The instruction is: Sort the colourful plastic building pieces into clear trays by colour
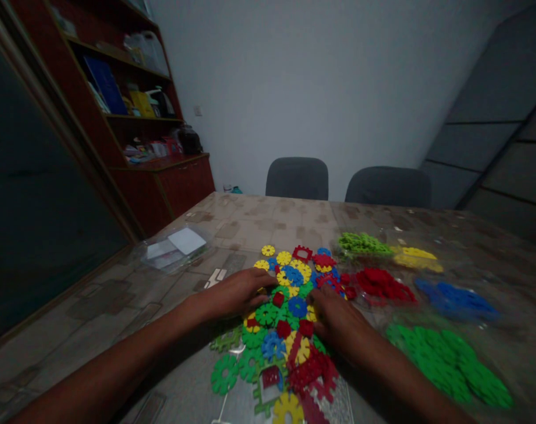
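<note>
1. Left hand [241, 290] sat at the pile's left side, partly open, fingers loosely bent over the pieces. Couldn't tell if anything was pinched.
2. Right hand [336, 315] mirrored it on the right side, also partly open, fingers bent; fingertips poorly seen, so grip unclear.
3. Loose pile of toothed plastic pieces [297, 307] lay on the table [245, 215], mostly between the hands and spilling toward the wearer. Likely why the hands flanked it: both sides reachable, middle left visible.
4. Clear bags kept colours apart at right, probably so each stayed sorted: light green pieces [364, 244], yellow pieces [416, 258], red pieces [385, 285], blue pieces [457, 299], green pieces [449, 362]. The loose pile was mixed.
5. Bag of pale sheets [187, 241] sat off to the left, apart from the pieces, presumably out of the way.
6. Counts: 2 hands, 1 mixed pile, 5 single-colour batches, at least 2 pale sheets, 2 chairs. In the pile, at least 2 open frames: red frame [302, 253] at the far edge, green frame [258, 393] near the wearer. Piece total not countable; too much overlap and blur.
</note>
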Action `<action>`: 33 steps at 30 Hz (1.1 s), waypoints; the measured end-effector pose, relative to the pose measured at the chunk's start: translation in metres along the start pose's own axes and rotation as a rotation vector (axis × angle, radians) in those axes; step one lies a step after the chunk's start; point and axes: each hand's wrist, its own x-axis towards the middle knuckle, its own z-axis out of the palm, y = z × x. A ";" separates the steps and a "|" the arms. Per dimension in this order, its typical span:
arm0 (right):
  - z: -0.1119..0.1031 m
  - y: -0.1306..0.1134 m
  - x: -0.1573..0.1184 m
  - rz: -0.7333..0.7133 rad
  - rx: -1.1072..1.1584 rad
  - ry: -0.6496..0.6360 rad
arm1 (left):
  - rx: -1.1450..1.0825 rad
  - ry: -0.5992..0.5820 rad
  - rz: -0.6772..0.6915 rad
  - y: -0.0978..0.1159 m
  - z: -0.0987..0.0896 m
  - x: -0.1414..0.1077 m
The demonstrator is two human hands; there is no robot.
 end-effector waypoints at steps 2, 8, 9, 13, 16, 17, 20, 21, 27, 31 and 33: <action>0.001 0.002 0.001 0.005 0.013 0.016 | 0.006 -0.005 -0.008 0.001 -0.001 0.000; 0.000 0.003 0.002 -0.016 0.067 0.033 | 0.014 -0.017 -0.013 0.003 -0.002 0.000; -0.001 0.002 0.001 -0.013 0.064 0.031 | 0.012 -0.019 -0.014 0.003 -0.002 0.000; -0.011 -0.001 -0.004 0.021 0.007 0.031 | 0.003 -0.004 -0.009 0.002 -0.001 0.000; -0.021 -0.002 -0.007 0.038 -0.027 0.031 | 0.002 -0.002 0.003 0.001 0.000 0.000; -0.025 -0.001 -0.008 0.039 -0.030 0.035 | 0.005 -0.008 0.006 0.001 -0.001 0.000; -0.041 0.008 -0.007 0.042 -0.014 0.079 | 0.021 -0.021 0.007 0.002 -0.002 0.001; -0.048 0.013 -0.006 0.046 -0.003 0.105 | 0.027 -0.021 0.005 0.003 -0.002 0.001; -0.103 0.077 -0.010 0.194 0.027 0.368 | 0.037 -0.009 0.005 0.003 -0.003 0.000; -0.132 0.134 -0.023 0.317 0.049 0.521 | 0.043 -0.009 0.011 0.002 -0.002 0.000; -0.143 0.159 -0.027 0.335 0.039 0.584 | 0.055 -0.020 0.003 0.002 -0.002 0.001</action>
